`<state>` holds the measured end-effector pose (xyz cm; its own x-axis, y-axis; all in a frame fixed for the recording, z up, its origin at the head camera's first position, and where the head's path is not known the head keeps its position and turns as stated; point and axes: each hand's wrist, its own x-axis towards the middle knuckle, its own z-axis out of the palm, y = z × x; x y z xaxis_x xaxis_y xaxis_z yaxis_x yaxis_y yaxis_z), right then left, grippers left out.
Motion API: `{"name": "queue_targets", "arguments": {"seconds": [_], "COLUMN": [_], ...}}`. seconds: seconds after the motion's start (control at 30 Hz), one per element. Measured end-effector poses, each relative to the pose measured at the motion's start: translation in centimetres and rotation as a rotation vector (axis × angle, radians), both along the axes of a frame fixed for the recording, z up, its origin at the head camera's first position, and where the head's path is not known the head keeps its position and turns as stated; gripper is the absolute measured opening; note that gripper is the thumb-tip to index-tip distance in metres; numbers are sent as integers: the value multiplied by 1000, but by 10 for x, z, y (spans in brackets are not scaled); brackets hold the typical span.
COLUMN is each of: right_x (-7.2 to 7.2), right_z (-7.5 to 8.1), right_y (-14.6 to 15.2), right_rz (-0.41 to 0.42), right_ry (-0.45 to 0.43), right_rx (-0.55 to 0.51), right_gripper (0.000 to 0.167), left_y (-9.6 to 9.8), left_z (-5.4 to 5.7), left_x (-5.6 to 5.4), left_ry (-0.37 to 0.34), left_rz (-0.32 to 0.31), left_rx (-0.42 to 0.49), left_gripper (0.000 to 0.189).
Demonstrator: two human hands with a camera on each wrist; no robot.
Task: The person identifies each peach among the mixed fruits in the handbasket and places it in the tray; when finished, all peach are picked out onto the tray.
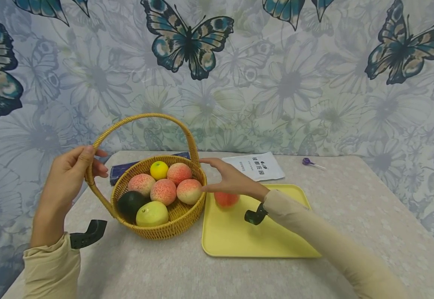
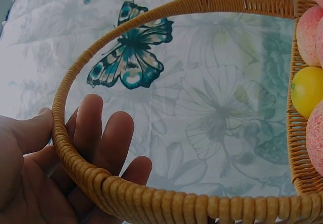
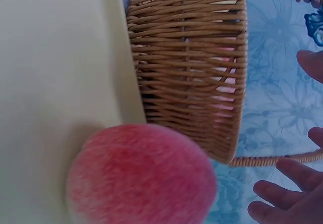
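My left hand [image 1: 66, 172] holds the left side of the wicker basket's handle [image 1: 142, 117], thumb on one side and fingers on the other. The round wicker basket [image 1: 181, 226] contains several peaches [image 1: 163, 192], a small yellow fruit [image 1: 159, 170], a larger pale yellow-green fruit [image 1: 152, 214] and a dark green avocado-like fruit [image 1: 130, 204]. Beside the basket's right rim, my right hand [image 1: 235, 178] spreads its thumb and fingers with nothing in its grasp. Below it, a reddish peach [image 3: 144, 176] lies on the yellow tray [image 1: 254, 238], partly hidden by the hand in the head view.
At the back of the table lies a white packet [image 1: 258, 166] with dark lettering. A purple lollipop [image 1: 307, 161] is further right. Behind the basket is a dark blue folded item [image 1: 119, 171], mostly covered. A butterfly-print cloth [image 1: 277, 104] hangs behind the table.
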<state>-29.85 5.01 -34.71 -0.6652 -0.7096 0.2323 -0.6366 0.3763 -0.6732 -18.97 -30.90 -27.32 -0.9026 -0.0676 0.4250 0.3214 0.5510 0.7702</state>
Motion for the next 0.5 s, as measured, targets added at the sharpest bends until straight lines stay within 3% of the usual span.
{"name": "queue_targets", "arguments": {"seconds": [0.2, 0.5], "right_x": [2, -8], "right_z": [15, 35], "right_y": [-18, -30], "right_rz": [55, 127], "right_ry": [81, 62], "right_rx": [122, 341], "right_gripper": [76, 79], "left_y": [0, -1], "left_z": [0, 0], "left_x": [1, 0], "left_ry": [0, 6], "left_rz": [-6, -9], "left_rx": [3, 11], "left_gripper": [46, 45]}}
